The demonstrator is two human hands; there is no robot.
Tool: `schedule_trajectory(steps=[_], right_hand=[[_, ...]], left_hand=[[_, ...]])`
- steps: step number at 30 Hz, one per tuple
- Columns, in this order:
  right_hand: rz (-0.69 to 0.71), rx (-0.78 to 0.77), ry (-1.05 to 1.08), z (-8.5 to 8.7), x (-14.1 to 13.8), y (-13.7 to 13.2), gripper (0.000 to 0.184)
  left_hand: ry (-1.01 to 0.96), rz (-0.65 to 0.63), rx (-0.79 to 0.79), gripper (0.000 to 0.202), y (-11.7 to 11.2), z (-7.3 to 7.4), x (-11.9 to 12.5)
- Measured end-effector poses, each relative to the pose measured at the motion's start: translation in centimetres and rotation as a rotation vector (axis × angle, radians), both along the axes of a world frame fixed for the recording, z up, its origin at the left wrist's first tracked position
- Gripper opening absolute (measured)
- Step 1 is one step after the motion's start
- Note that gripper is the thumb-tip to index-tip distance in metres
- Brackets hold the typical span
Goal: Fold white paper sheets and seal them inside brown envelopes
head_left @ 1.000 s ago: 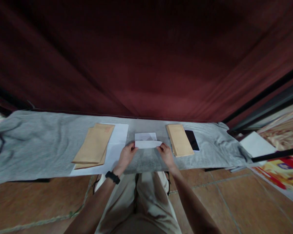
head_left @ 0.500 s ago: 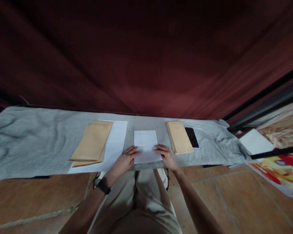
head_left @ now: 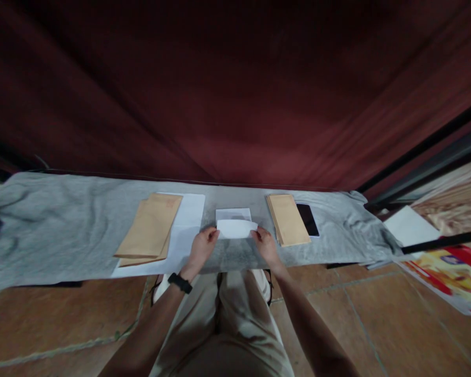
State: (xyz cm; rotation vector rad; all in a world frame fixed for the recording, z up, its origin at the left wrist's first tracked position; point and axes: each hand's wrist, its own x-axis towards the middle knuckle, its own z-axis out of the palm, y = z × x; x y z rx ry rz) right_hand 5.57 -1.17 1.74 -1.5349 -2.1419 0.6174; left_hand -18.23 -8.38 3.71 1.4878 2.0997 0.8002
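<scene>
From my seat at the head camera I have the paper [head_left: 236,229] mid-surface, between two stacks of envelopes. My left hand [head_left: 202,245] pinches the left end of its raised near part between thumb and fingers; my right hand [head_left: 267,246] pinches the right end. The far strip of the paper shows beyond that part.

The left envelopes [head_left: 151,225] lie slightly fanned on a large white sheet [head_left: 188,220], a faint reddish mark near the top one's far corner. The right envelopes [head_left: 292,220] are stacked more neatly, just beside a dark phone [head_left: 308,219]. I cannot tell whether any envelope holds something.

Grey cloth [head_left: 70,225] covers the surface, wrinkled toward both ends. Beyond it hangs a dark red curtain [head_left: 235,104]; below, I see brown floor tiles [head_left: 329,309].
</scene>
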Motion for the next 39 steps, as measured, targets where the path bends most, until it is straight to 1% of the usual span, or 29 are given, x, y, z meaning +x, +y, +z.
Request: schedule_trajectory(steps=[2,4,8,14,19,26,31,35,39], right_hand=[[-0.039,-0.011,-0.063,0.1,-0.6,0.3,0.026],[-0.066,-0.018,-0.110,0.3,-1.1,0.5,0.028],[-0.106,-0.033,-0.144,0.5,-1.8,1.0,0.029],[-0.148,-0.061,-0.149,0.6,-2.3,1.7,0.026],[-0.154,-0.054,-0.248,1.0,-2.9,2.1,0.025],[-0.144,-0.041,-0.314,1.6,-3.7,2.3,0.023],[-0.127,0.050,-0.368,1.3,-4.0,2.6,0.031],[-0.134,0.049,-0.435,1.3,-4.3,2.9,0.037],[-0.164,0.068,-0.497,1.5,-4.6,3.2,0.036]], left_hand=[[0.043,0.027,-0.026,0.025,0.6,0.2,0.3],[0.110,0.050,-0.084,0.026,1.1,0.6,0.7],[0.269,0.069,-0.207,0.029,1.9,1.5,1.4],[0.400,0.081,-0.231,0.034,2.4,1.7,2.4],[0.415,0.112,-0.250,0.036,2.8,1.7,2.6],[0.411,0.135,-0.275,0.037,3.5,1.7,2.2],[0.414,0.154,-0.281,0.036,3.8,1.9,2.2],[0.425,0.146,-0.282,0.036,4.1,2.0,2.2],[0.467,0.151,-0.250,0.036,4.2,1.8,2.3]])
